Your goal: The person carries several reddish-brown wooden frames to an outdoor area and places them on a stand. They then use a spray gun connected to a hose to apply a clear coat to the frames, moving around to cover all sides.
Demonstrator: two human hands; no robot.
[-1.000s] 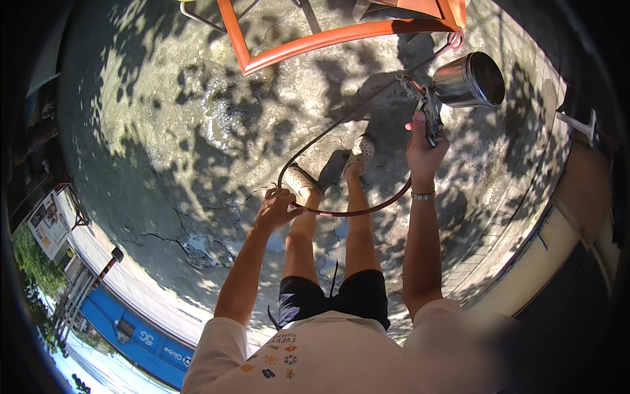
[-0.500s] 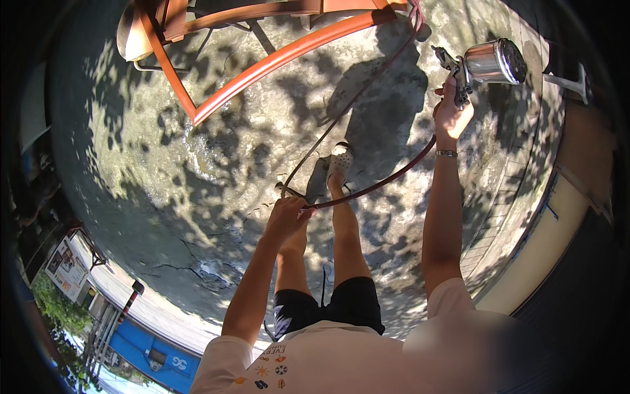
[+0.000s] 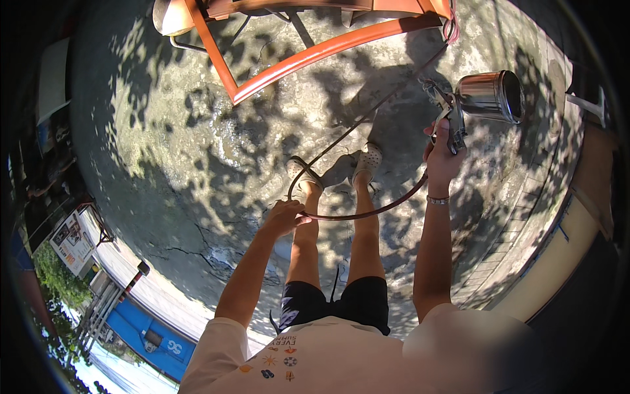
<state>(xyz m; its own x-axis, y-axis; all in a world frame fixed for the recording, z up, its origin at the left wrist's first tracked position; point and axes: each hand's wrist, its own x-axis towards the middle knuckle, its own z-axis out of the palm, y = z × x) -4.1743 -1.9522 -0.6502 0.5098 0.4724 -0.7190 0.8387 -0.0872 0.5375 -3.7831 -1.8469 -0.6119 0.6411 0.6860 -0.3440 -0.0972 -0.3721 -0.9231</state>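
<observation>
My right hand [image 3: 445, 151] grips a metal spray gun [image 3: 446, 108] with a shiny silver cup [image 3: 479, 96] on its side, held out at the upper right. A dark red hose [image 3: 361, 215] hangs in a loop beside that hand and passes through my left hand [image 3: 285, 217], whose fingers are closed on it at lower centre. From there the hose stretches up toward the orange frames. The nearest orange frame [image 3: 305, 59] shows a glossy long bar and a corner, beyond my feet.
Cracked concrete ground [image 3: 164, 164] is dappled with leaf shadows. More orange pieces and a metal-legged object [image 3: 172, 16] stand at the top. A pale low wall [image 3: 538, 262] runs along the right. A blue structure [image 3: 131, 325] and signboard [image 3: 71, 240] are at the far left.
The view swung aside and partly back, shifting the orange frame left, then right. My right hand and spray gun sit lower than half a second ago; both hands keep their holds.
</observation>
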